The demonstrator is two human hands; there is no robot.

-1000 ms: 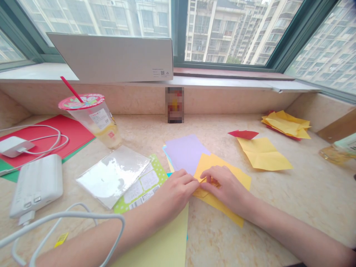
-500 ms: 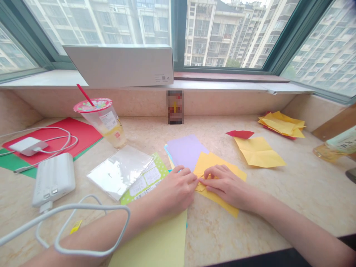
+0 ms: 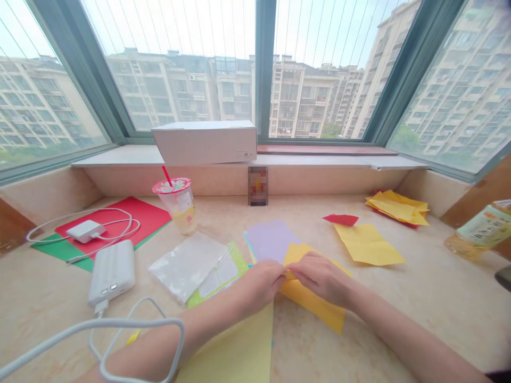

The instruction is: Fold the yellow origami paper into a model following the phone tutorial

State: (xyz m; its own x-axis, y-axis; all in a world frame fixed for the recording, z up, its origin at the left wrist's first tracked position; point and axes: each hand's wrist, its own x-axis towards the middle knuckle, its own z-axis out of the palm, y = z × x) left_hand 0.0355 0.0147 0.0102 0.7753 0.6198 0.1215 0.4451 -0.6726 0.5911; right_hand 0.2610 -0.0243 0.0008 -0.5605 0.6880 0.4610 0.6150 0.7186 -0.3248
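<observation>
Both my hands meet over an orange-yellow paper sheet lying on the marble sill. My left hand has its fingers curled and pinches the sheet's near corner. My right hand lies beside it, fingers bent and pressing down on the same folded corner. A lilac sheet lies just beyond the hands, on top of other coloured sheets. A pale yellow sheet sits under my left forearm.
A creased yellow sheet and a red folded piece lie to the right, a yellow paper pile further back. A drink cup, power bank, charger with cable, plastic packet, white box and bottle surround them.
The view has tilted up and pulled back, showing more window. My hands stay together on the orange-yellow sheet's corner, with only small finger shifts.
</observation>
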